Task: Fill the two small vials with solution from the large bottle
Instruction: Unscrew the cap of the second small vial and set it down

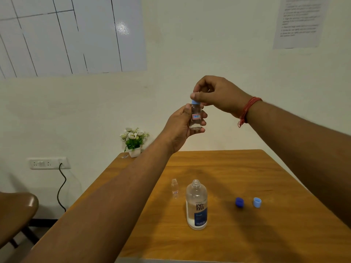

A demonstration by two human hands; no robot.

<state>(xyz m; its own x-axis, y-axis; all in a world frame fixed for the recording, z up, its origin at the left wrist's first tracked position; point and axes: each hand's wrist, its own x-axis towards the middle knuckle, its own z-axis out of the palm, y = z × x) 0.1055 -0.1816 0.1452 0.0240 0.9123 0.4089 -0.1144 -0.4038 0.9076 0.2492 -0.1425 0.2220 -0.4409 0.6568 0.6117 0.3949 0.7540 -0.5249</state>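
Observation:
My left hand (180, 128) holds a small clear vial (196, 118) upright in the air above the far edge of the table. A light blue cap (195, 102) sits on the vial's neck, pinched by the fingers of my right hand (214, 95). On the wooden table (275, 186) stands the large clear bottle (196, 205) with a blue label, its mouth uncapped. Just left of it stands a second small vial (174, 188), uncapped. To the right lie a dark blue cap (239, 202) and a light blue cap (257, 202).
A small white pot of flowers (133, 141) stands at the table's far left corner against the wall. A brown chair (17, 211) is at the left, beside a wall socket (48, 163) with a black cable.

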